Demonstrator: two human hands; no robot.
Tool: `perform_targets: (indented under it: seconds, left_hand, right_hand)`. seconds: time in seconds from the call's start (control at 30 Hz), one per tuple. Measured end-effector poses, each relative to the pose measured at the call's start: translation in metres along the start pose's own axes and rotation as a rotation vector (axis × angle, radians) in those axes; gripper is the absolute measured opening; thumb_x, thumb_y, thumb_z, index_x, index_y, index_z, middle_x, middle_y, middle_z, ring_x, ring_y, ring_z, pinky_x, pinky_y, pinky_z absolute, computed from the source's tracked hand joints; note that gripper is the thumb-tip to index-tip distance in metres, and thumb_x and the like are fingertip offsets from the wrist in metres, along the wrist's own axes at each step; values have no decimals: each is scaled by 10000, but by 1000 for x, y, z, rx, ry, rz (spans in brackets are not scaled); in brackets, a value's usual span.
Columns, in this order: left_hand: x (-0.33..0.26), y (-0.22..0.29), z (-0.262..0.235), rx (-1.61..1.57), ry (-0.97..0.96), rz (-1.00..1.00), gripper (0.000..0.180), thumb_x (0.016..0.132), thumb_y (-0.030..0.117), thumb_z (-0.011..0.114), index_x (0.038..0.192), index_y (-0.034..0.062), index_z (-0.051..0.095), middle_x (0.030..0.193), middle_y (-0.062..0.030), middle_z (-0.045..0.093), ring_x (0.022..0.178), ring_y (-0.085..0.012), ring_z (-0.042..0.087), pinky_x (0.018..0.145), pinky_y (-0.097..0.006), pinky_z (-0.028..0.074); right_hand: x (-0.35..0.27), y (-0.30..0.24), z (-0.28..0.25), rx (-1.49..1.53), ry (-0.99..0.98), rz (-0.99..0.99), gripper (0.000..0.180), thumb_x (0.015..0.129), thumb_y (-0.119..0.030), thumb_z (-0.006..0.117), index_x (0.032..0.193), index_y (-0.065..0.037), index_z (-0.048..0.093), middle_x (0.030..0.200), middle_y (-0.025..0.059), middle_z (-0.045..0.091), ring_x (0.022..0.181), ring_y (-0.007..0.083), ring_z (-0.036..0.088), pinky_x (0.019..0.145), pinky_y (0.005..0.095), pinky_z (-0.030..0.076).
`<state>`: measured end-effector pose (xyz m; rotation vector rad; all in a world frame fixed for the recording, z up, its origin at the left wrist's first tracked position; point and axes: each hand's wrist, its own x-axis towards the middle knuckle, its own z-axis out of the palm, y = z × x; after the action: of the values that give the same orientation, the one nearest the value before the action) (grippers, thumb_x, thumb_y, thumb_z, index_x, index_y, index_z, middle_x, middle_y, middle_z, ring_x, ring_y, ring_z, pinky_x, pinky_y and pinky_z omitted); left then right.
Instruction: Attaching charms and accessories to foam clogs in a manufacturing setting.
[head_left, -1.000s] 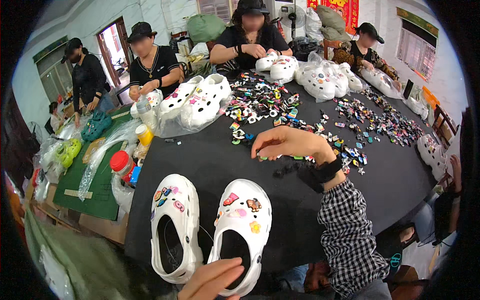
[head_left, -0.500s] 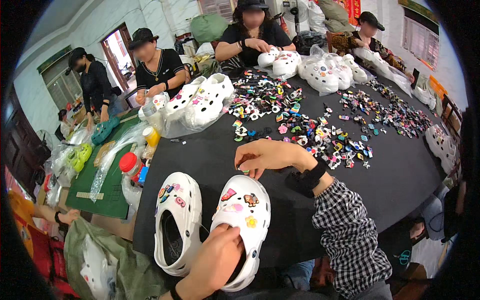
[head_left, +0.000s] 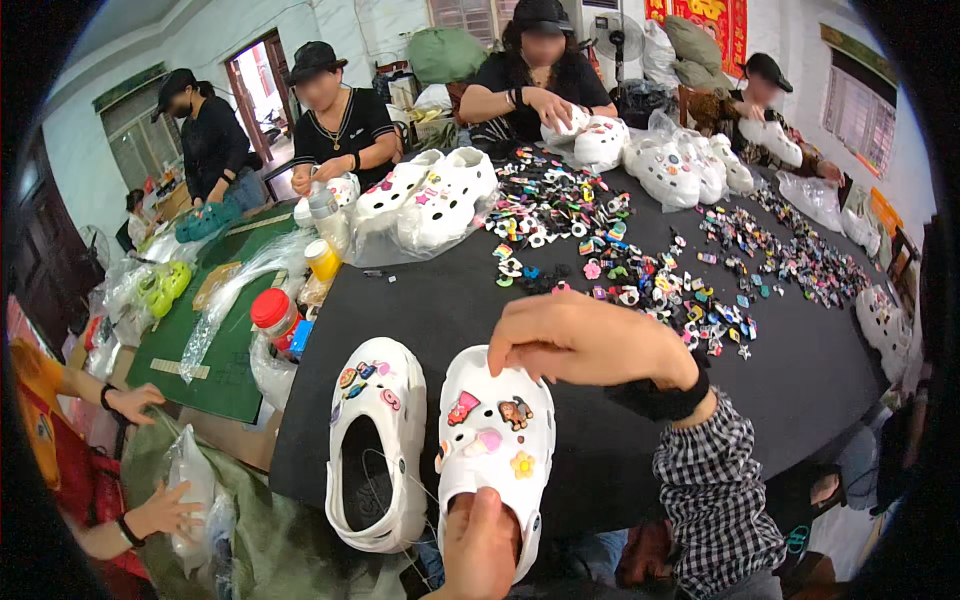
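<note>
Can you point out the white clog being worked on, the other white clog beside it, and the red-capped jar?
White clog (head_left: 495,425), head view, decorated toe top.
Other white clog (head_left: 385,400), head view, toe top.
Red-capped jar (head_left: 270,308), head view, red lid.

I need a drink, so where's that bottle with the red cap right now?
In the head view the red-capped bottle stands at the left edge of the black table, just up and left of the left white clog, beside the green mat.
</note>
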<state>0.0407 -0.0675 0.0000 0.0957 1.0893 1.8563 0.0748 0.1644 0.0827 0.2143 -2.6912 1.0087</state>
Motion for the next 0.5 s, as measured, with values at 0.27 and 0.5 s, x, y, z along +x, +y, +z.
perform_targets:
  seconds: [0.27, 0.5]
  left_hand:
    - [-1, -24, -28, 12, -139, 115, 283, 997, 118, 459, 1258, 10, 473, 1209, -55, 542, 1118, -170, 518, 954, -313, 401]
    - [3, -38, -34, -25, -230, 250, 315, 1000, 177, 470, 1251, -13, 488, 1190, -47, 564, 1067, -154, 538, 910, -308, 422]
  right_hand:
    - [-19, -38, 21, -66, -49, 85, 270, 806, -98, 688, 1034, -48, 552, 960, 120, 520, 843, 304, 606, 710, 371, 517]
    - [-27, -38, 38, -156, 63, 30, 284, 785, -107, 711, 1017, -61, 555, 956, 103, 516, 854, 285, 574, 705, 370, 486]
